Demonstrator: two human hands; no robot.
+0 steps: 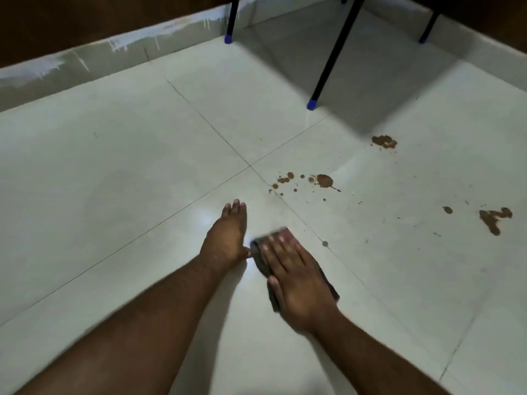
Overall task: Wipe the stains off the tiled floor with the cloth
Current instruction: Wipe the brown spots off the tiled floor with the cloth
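My right hand lies flat with straight fingers on a dark grey cloth, pressing it onto the pale tiled floor. A reddish corner of the cloth shows past the fingertips. Just left of it, my left hand rests flat on the floor, fingers straight, its thumb close to the cloth's edge. Brown stains lie beyond and to the right: a cluster of drops with a larger blot, a patch farther back, and a smear at the right. One small spot sits on the grout line near the cloth.
Black furniture legs with blue feet stand at the back: one near the stains, one by the wall, one at the far right. A paint-streaked skirting runs along the dark wall at the back left.
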